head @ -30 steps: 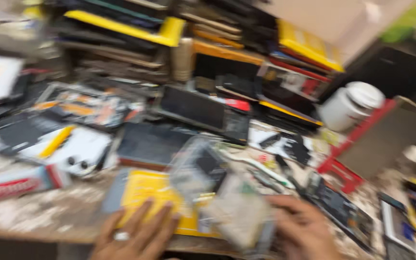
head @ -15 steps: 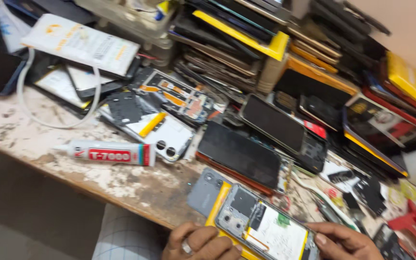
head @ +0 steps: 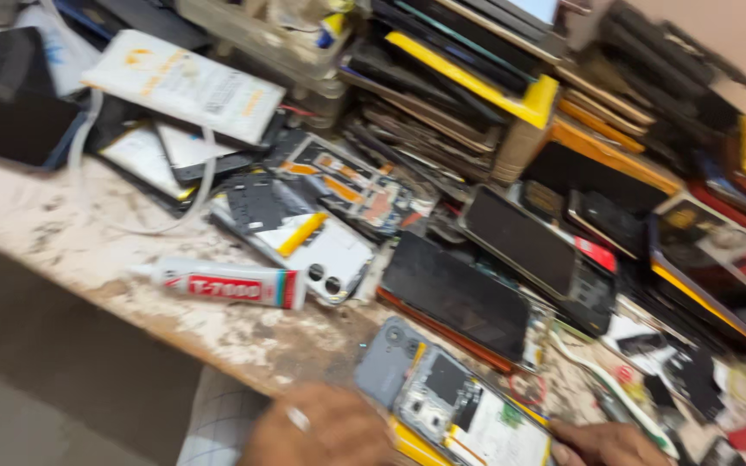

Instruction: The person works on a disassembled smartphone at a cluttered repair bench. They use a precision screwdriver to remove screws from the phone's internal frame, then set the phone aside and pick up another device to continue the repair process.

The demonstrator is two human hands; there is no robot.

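At the near edge, an opened phone (head: 455,406) with its back off is lain flat on the bench (head: 53,229), its boards and white battery exposed. The left hand (head: 321,429), a ring on one finger, is rested against its near left corner; the right hand (head: 602,444) is pressed to its right end. How far either hand is curled cannot be told, as both are cut by the frame and blurred. The step in hand is judged to be steadying the phone for inside work; a firm, level hold is called for next. To the left, a glue tube (head: 222,283) is lain near the edge. Beyond it a white phone back (head: 304,237) and a dark screen (head: 459,293) are seen. Farthest, stacked phones (head: 477,78) are piled.
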